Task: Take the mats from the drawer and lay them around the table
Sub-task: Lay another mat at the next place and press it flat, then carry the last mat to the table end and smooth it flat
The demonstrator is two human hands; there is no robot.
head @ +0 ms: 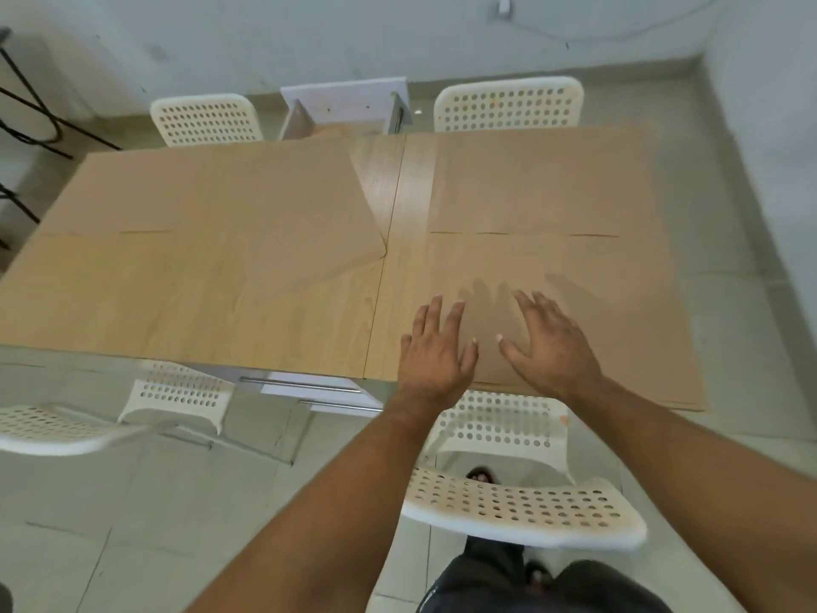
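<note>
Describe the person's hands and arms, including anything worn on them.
Both the left hand and right hand are bare: no gloves, rings, watch or bracelets show. The forearms are bare too, with no sleeve in view.

No writing, label, brand, number or sign can be read. The tan mats (552,188), the wooden desk (154,303), the white perforated chairs (521,511) and the drawer fronts (309,389) all show plain, unmarked surfaces.

Dark trousers (597,588) — dark sandals (482,474), bare forearms (318,493).
</note>
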